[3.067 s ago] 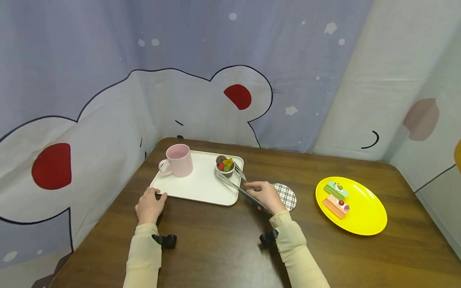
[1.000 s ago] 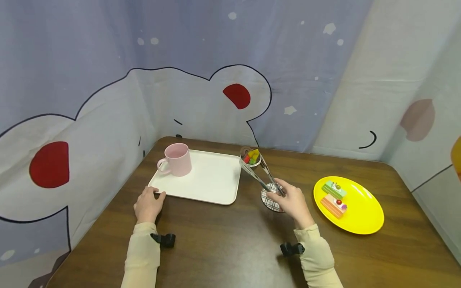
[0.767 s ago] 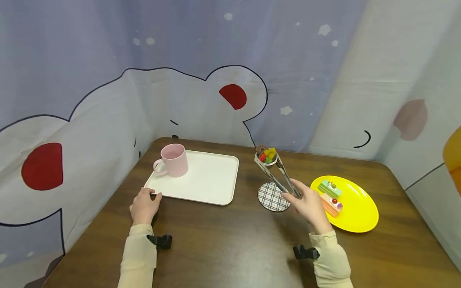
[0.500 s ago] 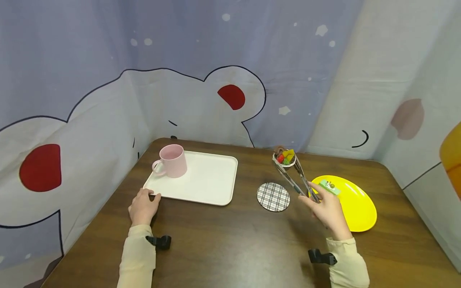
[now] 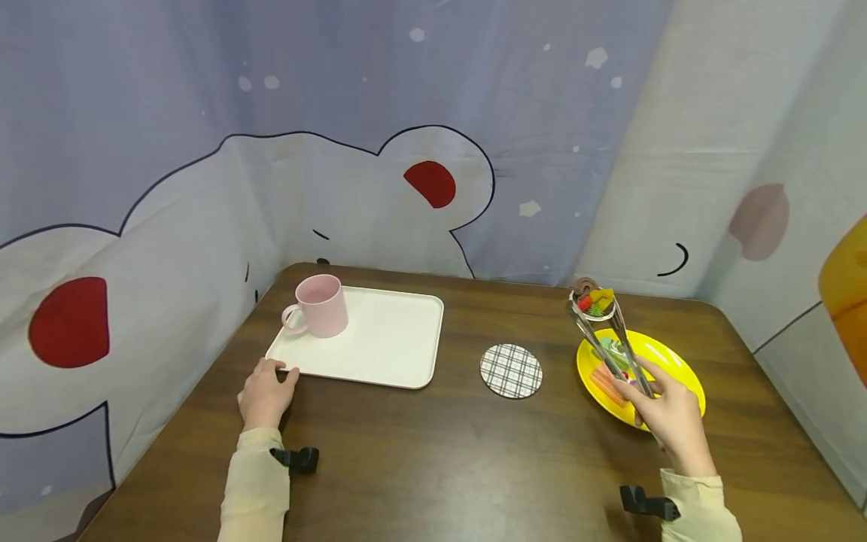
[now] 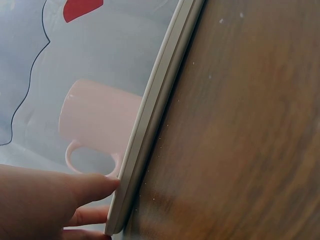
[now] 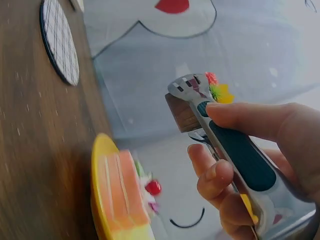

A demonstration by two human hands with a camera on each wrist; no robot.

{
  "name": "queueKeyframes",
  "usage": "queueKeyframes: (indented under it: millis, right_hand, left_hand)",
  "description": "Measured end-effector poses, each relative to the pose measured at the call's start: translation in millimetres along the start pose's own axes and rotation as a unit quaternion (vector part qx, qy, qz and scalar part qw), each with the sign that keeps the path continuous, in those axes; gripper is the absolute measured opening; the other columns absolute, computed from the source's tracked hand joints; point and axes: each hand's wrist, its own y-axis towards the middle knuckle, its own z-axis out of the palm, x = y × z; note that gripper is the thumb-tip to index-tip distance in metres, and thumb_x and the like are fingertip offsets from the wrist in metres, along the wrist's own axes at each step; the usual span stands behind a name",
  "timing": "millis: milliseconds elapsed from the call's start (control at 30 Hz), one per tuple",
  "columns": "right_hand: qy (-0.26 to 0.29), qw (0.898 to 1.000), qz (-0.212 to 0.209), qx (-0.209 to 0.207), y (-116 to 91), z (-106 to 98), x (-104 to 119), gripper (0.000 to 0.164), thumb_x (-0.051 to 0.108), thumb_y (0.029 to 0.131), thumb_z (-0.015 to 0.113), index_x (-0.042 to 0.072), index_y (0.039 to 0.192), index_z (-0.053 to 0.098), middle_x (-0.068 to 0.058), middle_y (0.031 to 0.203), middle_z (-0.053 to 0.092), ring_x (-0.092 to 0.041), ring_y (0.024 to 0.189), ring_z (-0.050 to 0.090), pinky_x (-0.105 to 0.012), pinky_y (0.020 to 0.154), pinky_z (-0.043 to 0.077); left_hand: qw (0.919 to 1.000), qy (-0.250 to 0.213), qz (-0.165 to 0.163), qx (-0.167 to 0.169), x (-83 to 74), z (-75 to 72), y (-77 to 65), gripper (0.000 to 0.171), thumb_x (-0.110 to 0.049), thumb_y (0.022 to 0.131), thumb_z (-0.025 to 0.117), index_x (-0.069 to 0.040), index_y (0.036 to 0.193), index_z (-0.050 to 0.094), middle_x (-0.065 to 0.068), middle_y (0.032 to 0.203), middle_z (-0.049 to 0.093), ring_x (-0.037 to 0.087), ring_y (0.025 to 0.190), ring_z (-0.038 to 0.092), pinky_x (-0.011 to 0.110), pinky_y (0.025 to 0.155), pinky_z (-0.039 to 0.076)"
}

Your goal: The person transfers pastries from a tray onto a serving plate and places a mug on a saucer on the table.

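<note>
My right hand (image 5: 667, 414) grips metal tongs (image 5: 619, 361) with dark green grips (image 7: 245, 155). The tongs' tips clasp a small cup dessert (image 5: 593, 301) topped with chocolate and coloured fruit, held up over the back-left rim of the yellow plate (image 5: 670, 363). On that plate lie a green cake slice (image 5: 612, 352) and an orange cake slice (image 5: 605, 382), partly hidden by the tongs. My left hand (image 5: 264, 395) rests at the front-left corner of the white tray (image 5: 386, 339), its thumb and fingertips touching the rim. A pink mug (image 5: 321, 307) stands on the tray's left side.
A round plaid coaster (image 5: 511, 370) lies on the brown wooden table (image 5: 440, 459) between tray and plate. A printed curtain (image 5: 325, 188) hangs along the table's back and sides.
My right hand has lifted the cup dessert off the tray with the tongs and carried it right, past the coaster, to above the plate. My left hand has stayed at the tray corner.
</note>
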Motion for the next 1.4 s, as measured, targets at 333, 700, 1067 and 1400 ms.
queueKeyframes:
  millis: [333, 700, 1067, 1400]
  right_hand:
    - [0.032, 0.996, 0.072, -0.050, -6, -21, -31, 0.078, 0.047, 0.085, 0.069, 0.010, 0.148, 0.040, 0.011, 0.054, 0.061, -0.015, 0.041, 0.056, -0.030, 0.039, 0.036]
    - [0.072, 0.987, 0.136, -0.045, -7, -25, -55, 0.084, 0.053, 0.085, 0.066, 0.011, 0.151, 0.034, 0.008, 0.049, 0.057, -0.012, 0.030, 0.040, -0.031, 0.032, 0.036]
    - [0.036, 0.985, 0.167, -0.024, -7, -23, -80, 0.086, 0.054, 0.087, 0.063, 0.009, 0.152, 0.029, 0.007, 0.047, 0.056, -0.012, 0.031, 0.039, -0.032, 0.034, 0.038]
    - [-0.017, 0.990, 0.137, -0.030, -6, -20, -88, 0.082, 0.052, 0.088, 0.063, 0.001, 0.147, 0.037, 0.006, 0.045, 0.057, -0.012, 0.032, 0.045, -0.030, 0.035, 0.037]
  left_hand:
    - [1.0000, 0.002, 0.005, 0.002, -1.1, 0.4, -1.9, 0.047, -0.030, 0.098, 0.048, 0.005, 0.130, 0.047, 0.031, 0.147, 0.034, 0.054, 0.128, 0.039, 0.067, 0.100, 0.032]
    - [1.0000, 0.002, 0.002, -0.001, -1.4, -2.6, -1.4, 0.047, -0.030, 0.098, 0.048, 0.005, 0.130, 0.047, 0.031, 0.144, 0.037, 0.054, 0.126, 0.040, 0.067, 0.100, 0.032]
    - [0.9999, 0.000, -0.005, 0.011, -0.1, 0.6, 1.6, 0.049, -0.030, 0.098, 0.047, 0.004, 0.133, 0.045, 0.033, 0.153, 0.024, 0.054, 0.134, 0.032, 0.067, 0.104, 0.028]
    - [0.9999, -0.005, -0.006, 0.011, -1.5, -0.8, 1.0, 0.048, -0.030, 0.098, 0.047, 0.004, 0.132, 0.045, 0.033, 0.152, 0.026, 0.053, 0.133, 0.033, 0.067, 0.104, 0.028]
